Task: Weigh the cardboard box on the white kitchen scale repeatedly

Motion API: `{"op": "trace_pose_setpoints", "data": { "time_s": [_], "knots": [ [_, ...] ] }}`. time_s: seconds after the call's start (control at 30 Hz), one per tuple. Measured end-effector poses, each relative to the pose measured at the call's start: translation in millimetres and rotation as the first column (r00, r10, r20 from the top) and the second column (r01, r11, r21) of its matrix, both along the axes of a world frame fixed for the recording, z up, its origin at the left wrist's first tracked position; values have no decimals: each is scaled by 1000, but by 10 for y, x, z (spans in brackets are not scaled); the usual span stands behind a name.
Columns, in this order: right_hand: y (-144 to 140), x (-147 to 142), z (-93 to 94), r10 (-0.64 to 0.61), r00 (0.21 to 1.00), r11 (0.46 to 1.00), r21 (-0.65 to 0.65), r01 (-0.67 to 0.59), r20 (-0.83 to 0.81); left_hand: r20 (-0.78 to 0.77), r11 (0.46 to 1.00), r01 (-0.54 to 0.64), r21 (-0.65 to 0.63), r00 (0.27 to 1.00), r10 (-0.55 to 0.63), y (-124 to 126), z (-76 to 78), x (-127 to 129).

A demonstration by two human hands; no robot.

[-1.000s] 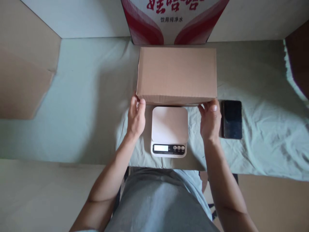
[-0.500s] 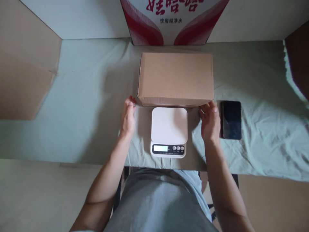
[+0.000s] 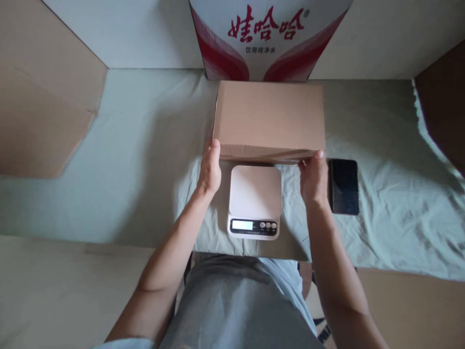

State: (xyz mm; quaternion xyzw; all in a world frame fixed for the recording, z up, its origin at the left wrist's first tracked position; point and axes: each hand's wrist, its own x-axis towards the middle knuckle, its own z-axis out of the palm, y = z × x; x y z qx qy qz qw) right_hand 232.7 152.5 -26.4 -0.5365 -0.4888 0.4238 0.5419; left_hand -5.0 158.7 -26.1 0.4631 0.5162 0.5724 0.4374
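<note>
A brown cardboard box (image 3: 269,116) is gripped at its two near corners. My left hand (image 3: 211,167) holds the left corner, thumb up on the edge and the other fingers hidden behind the side. At the right corner my right hand (image 3: 314,178) has its thumb on the front edge and fingers curled underneath. The box looks slightly tilted, its near side showing a shadowed underside; whether it is fully off the cloth I cannot tell. Just in front of it, between my forearms, sits a white kitchen scale (image 3: 255,194) with a lit display and a bare platform.
A black smartphone (image 3: 345,187) lies right of my right hand on the green cloth (image 3: 160,194). Behind the box stands a red and white printed carton (image 3: 269,63). A large cardboard piece (image 3: 47,106) is at the left, a dark brown one (image 3: 445,102) at the far right.
My left hand has moved right and closed onto the box's left corner. My right hand has taken hold of the right corner. The box's near side has tilted up slightly, and the camera view has shifted.
</note>
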Motion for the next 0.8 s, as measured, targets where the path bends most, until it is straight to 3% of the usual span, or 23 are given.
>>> {"op": "trace_pose_setpoints", "data": {
  "time_s": [0.13,0.2,0.3,0.5,0.63,0.8],
  "knots": [
    [-221,-17,369,-64,995,997,41,68,-78,3,997,-13,72,1000,13,-272,401,42],
    [-410,-58,548,-72,989,994,73,82,-131,21,998,-39,45,999,38,-480,572,70],
    [-733,-124,657,-102,985,989,91,115,-140,106,997,-78,9,991,76,-796,697,116],
    [-1238,-134,446,-159,962,985,-101,140,-221,93,992,-84,-93,991,92,-1240,508,86],
    [-1326,-100,380,-167,963,983,-107,147,-211,61,984,-84,-157,994,94,-1379,362,33],
    [-1350,-32,328,-164,967,979,-153,136,-194,124,983,-101,-154,985,120,-1424,292,71]
  ]
}}
